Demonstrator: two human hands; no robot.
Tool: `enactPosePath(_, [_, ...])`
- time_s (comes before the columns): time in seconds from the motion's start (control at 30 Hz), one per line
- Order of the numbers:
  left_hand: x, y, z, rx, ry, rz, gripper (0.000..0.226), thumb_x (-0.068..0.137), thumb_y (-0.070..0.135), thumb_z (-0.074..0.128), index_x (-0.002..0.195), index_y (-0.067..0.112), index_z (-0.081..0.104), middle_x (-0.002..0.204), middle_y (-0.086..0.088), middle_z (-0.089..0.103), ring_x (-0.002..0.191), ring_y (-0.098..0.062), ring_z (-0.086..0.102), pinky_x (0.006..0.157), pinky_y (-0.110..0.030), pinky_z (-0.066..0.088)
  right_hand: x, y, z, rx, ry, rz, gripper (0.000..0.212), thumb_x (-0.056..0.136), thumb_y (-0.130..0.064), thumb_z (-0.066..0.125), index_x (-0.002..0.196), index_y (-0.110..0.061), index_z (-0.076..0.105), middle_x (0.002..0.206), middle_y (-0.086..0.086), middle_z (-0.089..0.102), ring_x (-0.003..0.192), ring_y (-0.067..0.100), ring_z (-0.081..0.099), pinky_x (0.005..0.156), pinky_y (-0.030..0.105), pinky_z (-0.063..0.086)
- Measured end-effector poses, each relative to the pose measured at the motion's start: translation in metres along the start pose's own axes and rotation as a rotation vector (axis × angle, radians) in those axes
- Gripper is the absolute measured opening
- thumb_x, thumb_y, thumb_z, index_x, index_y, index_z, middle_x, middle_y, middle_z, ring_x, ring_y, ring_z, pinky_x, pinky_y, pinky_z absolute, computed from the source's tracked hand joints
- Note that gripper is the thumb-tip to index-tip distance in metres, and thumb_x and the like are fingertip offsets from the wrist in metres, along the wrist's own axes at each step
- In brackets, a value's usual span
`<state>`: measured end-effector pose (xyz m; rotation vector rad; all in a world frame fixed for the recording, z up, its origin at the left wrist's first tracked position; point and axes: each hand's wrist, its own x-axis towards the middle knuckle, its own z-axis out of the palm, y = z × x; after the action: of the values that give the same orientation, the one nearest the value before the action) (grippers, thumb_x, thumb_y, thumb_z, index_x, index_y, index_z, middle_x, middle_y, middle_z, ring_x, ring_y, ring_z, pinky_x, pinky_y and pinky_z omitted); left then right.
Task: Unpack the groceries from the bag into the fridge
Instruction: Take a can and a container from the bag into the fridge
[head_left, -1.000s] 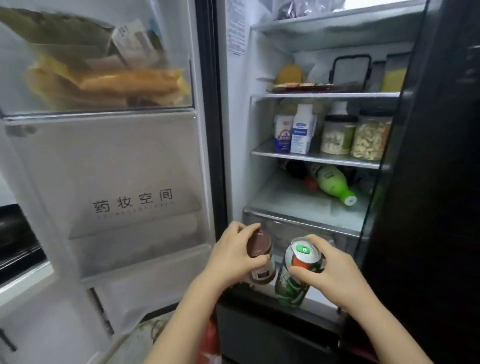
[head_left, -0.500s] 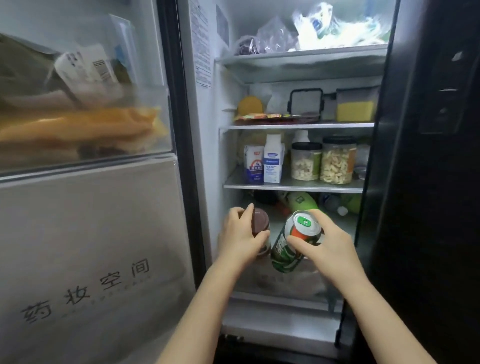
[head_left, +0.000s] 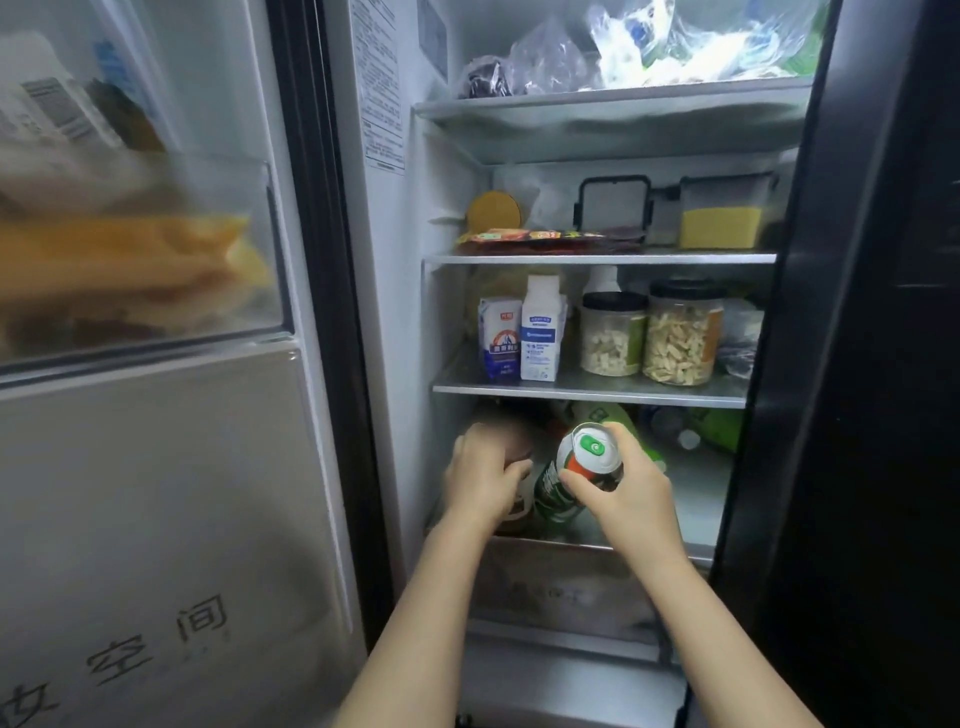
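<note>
Can (head_left: 576, 470), green, sits in the right hand (head_left: 631, 496) at the fridge's (head_left: 400, 312) lowest open shelf, fingers wrapped around its side; it leans, top toward the camera and up-right. Left hand (head_left: 480, 478) curls around a brown-lidded jar (head_left: 517, 467) just beside it.

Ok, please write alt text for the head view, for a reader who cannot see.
Two bare hands reach into an open fridge: the left hand holds a brown-lidded jar, the right hand a green can, both at the lowest shelf.
</note>
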<state>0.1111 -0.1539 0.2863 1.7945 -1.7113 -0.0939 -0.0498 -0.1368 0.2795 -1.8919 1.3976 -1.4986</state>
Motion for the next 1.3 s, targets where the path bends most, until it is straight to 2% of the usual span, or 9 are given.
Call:
enactPosePath(0.1, [0.011, 0.0, 0.003, 0.002, -0.003, -0.006, 0.055, 0.091, 0.038, 0.056, 0.143, 0.027, 0.04, 0.149, -0.004, 0.035, 0.136, -0.023, 0.031, 0.103, -0.038, 0.037, 0.007, 0.018, 0.009, 0.002, 0.003, 0.005, 0.064, 0.07, -0.031, 0.079, 0.125, -0.021, 0.05, 0.115, -0.004, 0.062, 0.108, 0.013, 0.057, 0.093, 0.033, 0.05])
enactPosePath(0.23, [0.023, -0.003, 0.009, 0.01, -0.007, -0.017, 0.054, 0.091, 0.037, 0.057, 0.142, 0.028, 0.041, 0.148, -0.005, 0.036, 0.134, -0.024, 0.034, 0.103, -0.037, 0.038, 0.012, 0.03, 0.018, 0.059, 0.013, 0.008, 0.066, 0.07, -0.033, 0.08, 0.127, -0.023, 0.048, 0.118, -0.002, 0.061, 0.11, 0.013, 0.057, 0.095, 0.037, 0.049])
enactPosePath(0.57, [0.041, -0.007, 0.021, -0.065, 0.017, 0.006, 0.043, 0.092, 0.027, 0.059, 0.135, 0.025, 0.052, 0.145, -0.004, 0.04, 0.131, -0.023, 0.037, 0.107, -0.035, 0.036, 0.022, 0.041, 0.027, 0.039, 0.074, -0.039, 0.067, 0.072, -0.019, 0.079, 0.129, -0.009, 0.045, 0.12, -0.001, 0.039, 0.11, 0.005, 0.038, 0.095, 0.016, 0.03])
enactPosePath(0.73, [0.035, -0.009, 0.019, 0.083, 0.095, 0.062, 0.04, 0.092, 0.033, 0.057, 0.131, 0.031, 0.056, 0.141, 0.004, 0.045, 0.131, -0.021, 0.031, 0.102, -0.033, 0.035, 0.015, 0.052, 0.032, 0.022, 0.108, -0.021, 0.068, 0.071, -0.013, 0.08, 0.128, -0.003, 0.044, 0.125, 0.012, 0.044, 0.108, 0.005, 0.035, 0.089, 0.007, 0.023])
enactPosePath(0.8, [0.033, -0.007, 0.019, 0.147, 0.102, 0.074, 0.038, 0.093, 0.035, 0.053, 0.132, 0.035, 0.054, 0.14, 0.009, 0.048, 0.13, -0.02, 0.034, 0.099, -0.033, 0.033, 0.015, 0.055, 0.033, 0.005, 0.088, -0.016, 0.068, 0.073, -0.015, 0.078, 0.131, -0.009, 0.043, 0.124, 0.008, 0.041, 0.104, 0.003, 0.036, 0.089, 0.011, 0.028])
enactPosePath(0.87, [0.032, -0.005, 0.019, 0.186, 0.095, 0.092, 0.039, 0.095, 0.035, 0.05, 0.134, 0.036, 0.051, 0.143, 0.01, 0.046, 0.133, -0.02, 0.034, 0.101, -0.033, 0.031, 0.015, 0.055, 0.034, -0.046, 0.055, 0.0, 0.067, 0.073, -0.021, 0.078, 0.131, -0.019, 0.044, 0.121, 0.002, 0.038, 0.101, 0.011, 0.044, 0.087, 0.023, 0.038])
enactPosePath(0.97, [0.029, -0.009, 0.02, 0.281, 0.055, 0.137, 0.052, 0.091, 0.032, 0.054, 0.141, 0.035, 0.04, 0.15, 0.008, 0.038, 0.139, -0.019, 0.027, 0.114, -0.039, 0.022, 0.015, 0.059, 0.038, -0.151, -0.017, 0.062, 0.064, 0.072, -0.03, 0.078, 0.128, -0.028, 0.047, 0.12, 0.001, 0.039, 0.099, 0.021, 0.053, 0.081, 0.036, 0.048])
enactPosePath(1.13, [0.024, -0.014, 0.024, 0.425, 0.037, 0.171, 0.071, 0.087, 0.013, 0.057, 0.146, 0.031, 0.024, 0.155, 0.006, 0.024, 0.145, -0.019, 0.015, 0.117, -0.047, 0.008, 0.013, 0.07, 0.05, -0.175, -0.109, 0.049, 0.048, 0.077, -0.028, 0.074, 0.12, -0.015, 0.058, 0.129, 0.003, 0.046, 0.114, 0.022, 0.052, 0.091, 0.034, 0.045])
enactPosePath(1.3, [0.03, -0.016, 0.023, 0.428, 0.084, 0.163, 0.071, 0.084, 0.008, 0.057, 0.144, 0.03, 0.027, 0.153, 0.006, 0.028, 0.141, -0.023, 0.022, 0.115, -0.044, 0.017, 0.012, 0.071, 0.052, -0.359, -0.244, -0.061, 0.057, 0.087, -0.026, 0.059, 0.139, -0.017, 0.038, 0.146, -0.001, 0.033, 0.13, 0.02, 0.038, 0.102, 0.031, 0.037])
